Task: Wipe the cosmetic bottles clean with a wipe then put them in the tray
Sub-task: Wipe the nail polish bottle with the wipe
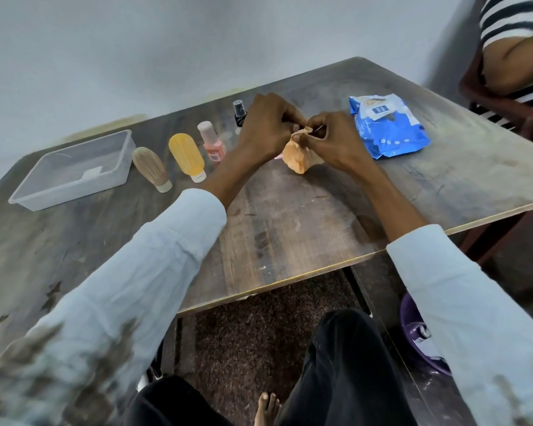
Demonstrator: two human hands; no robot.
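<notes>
Worn wooden table (pixel 290 216) against a pale wall. Tray (pixel 71 170) at left of frame, holding no bottles. Right of it, in a row: brown bottle (pixel 150 168), yellow bottle (pixel 186 156), pink bottle (pixel 211 142), small black spray bottle (pixel 239 111). Blue wipe pack (pixel 388 126) at upper right. At centre, left hand (pixel 266 124) and right hand (pixel 333 136) meet above an orange bundle (pixel 296 156), fingers of both curled and pinching its gathered top; whether it is a wipe or a wrapped bottle, cannot tell. Risk, judged: the left forearm lies just beside the pink bottle, and a sideways sweep could topple the standing bottles.
</notes>
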